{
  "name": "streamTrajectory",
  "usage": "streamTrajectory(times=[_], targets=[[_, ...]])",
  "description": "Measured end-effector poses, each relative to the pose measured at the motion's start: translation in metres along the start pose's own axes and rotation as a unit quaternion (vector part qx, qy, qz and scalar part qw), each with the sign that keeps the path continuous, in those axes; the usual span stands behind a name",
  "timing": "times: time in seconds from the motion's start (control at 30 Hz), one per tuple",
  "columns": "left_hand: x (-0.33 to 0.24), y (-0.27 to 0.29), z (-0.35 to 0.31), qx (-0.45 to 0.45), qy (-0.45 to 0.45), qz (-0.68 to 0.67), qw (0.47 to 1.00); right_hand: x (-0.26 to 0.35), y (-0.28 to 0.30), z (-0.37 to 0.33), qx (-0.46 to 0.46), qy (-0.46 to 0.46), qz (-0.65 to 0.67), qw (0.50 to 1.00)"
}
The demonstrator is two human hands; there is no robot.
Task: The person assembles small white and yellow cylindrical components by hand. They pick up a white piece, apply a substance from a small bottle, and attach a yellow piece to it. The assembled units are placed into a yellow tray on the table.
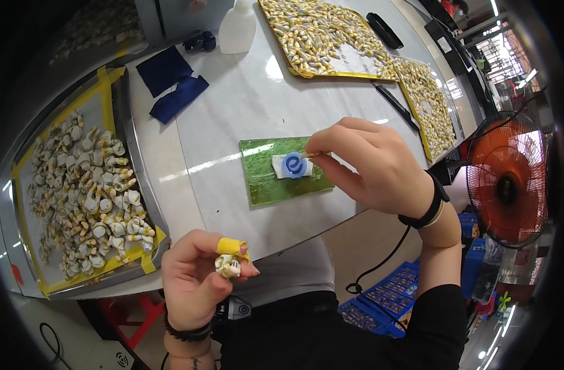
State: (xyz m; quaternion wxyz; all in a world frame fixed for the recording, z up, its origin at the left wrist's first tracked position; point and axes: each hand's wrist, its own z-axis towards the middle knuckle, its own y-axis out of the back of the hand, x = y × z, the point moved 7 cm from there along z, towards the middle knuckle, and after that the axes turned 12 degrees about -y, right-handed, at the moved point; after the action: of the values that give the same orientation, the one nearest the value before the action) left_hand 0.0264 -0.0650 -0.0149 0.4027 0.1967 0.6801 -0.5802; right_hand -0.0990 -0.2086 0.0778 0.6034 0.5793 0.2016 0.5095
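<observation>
My left hand (192, 277) pinches a small white cluster (227, 266) by the table (214, 111) edge, my right hand (381, 160) a slim piece (310, 155) (mostly hidden) at the blue disc (294, 166) on the green plate (260, 190) — partway, I'd judge, with pieces left in every tray (106, 105).

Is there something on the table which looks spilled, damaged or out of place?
Nothing looks plainly spilled or damaged. Only the two dark blue cloth pieces lie a little untidily, at different angles, near the white bottle.
</observation>
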Motion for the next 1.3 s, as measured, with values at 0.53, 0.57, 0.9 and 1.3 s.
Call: streamTrajectory(times=[0.53, 0.57, 0.9, 1.3], targets=[[-0.004, -0.011, 0.003, 0.004, -0.05, 0.007, 0.999, 0.007, -0.013, 0.001, 0.022, 0.052, -0.022, 0.998], [-0.003, -0.011, 0.001, 0.009, -0.059, -0.017, 0.998, 0.006, -0.012, 0.0, 0.018, 0.043, -0.022, 0.999], [-0.019, -0.025, -0.01, 0.086, -0.239, 0.134, 0.958, 0.029, 0.012, -0.017, -0.041, -0.047, 0.29, 0.955], [-0.028, -0.042, -0.012, 0.116, -0.292, 0.241, 0.918, 0.061, 0.003, -0.033, -0.037, 0.053, 0.368, 0.928]])
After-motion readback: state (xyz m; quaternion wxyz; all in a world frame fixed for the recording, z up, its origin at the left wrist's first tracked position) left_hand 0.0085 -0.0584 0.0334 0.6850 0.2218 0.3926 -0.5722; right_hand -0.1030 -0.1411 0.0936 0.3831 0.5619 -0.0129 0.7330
